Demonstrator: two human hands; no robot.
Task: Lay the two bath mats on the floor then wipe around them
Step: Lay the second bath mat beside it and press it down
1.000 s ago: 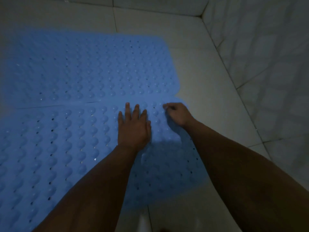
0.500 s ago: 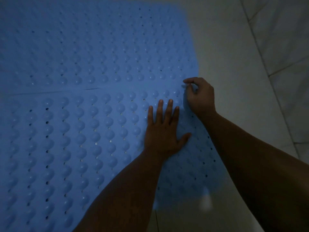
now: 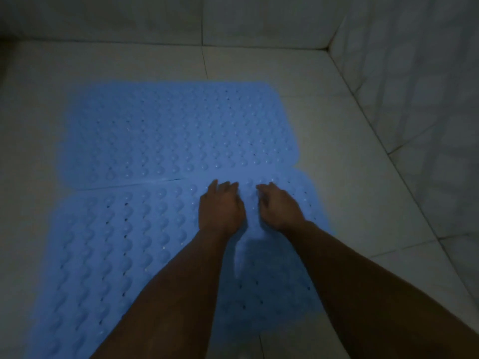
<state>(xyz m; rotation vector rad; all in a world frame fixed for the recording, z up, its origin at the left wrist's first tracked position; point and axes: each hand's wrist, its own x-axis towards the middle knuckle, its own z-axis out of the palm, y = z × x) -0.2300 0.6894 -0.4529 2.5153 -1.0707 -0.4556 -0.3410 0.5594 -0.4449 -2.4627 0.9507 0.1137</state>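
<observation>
Both hands now side by side: left hand (image 3: 221, 207), right hand (image 3: 280, 207), on near mat (image 3: 124, 255).

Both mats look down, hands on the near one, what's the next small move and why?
Probably press the near mat flat along the seam: both hands, left hand and right hand, rest by its far edge, which meets the far mat. No cloth is in view for wiping.

No text, label, brand, number or sign can be read anywhere in this dim view.
</observation>
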